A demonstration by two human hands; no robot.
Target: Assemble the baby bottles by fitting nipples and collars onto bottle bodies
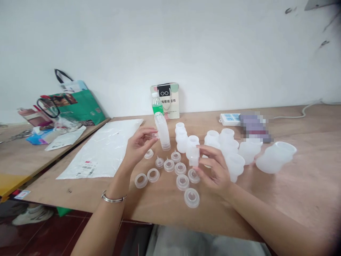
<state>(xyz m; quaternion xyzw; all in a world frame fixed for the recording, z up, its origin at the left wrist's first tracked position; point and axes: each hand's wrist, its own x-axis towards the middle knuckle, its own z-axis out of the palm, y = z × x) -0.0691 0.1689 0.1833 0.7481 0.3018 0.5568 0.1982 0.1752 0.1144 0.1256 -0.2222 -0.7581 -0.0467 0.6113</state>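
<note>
My left hand point(141, 144) pinches a small clear piece point(155, 135), its kind unclear, beside a tall translucent soft bottle point(163, 133) standing on the table. Between the thumb and fingers of my right hand point(215, 167) is a small translucent plastic cup-shaped piece point(194, 158), in front of a frosted bottle point(192, 140). Below and between the hands lie several clear ring caps with pointed spouts, such as a cap point(191, 197). Two plain open rings, one a ring point(141, 181), lie toward my left wrist.
Several frosted wide-mouthed bottles point(275, 157) stand at the right. Behind them are a power strip point(229, 119) and a blurred purple object point(254, 126). A white plastic mailer point(99, 149) lies left. A paper bag point(173, 106) and green-labelled bottle point(155, 101) stand by the wall.
</note>
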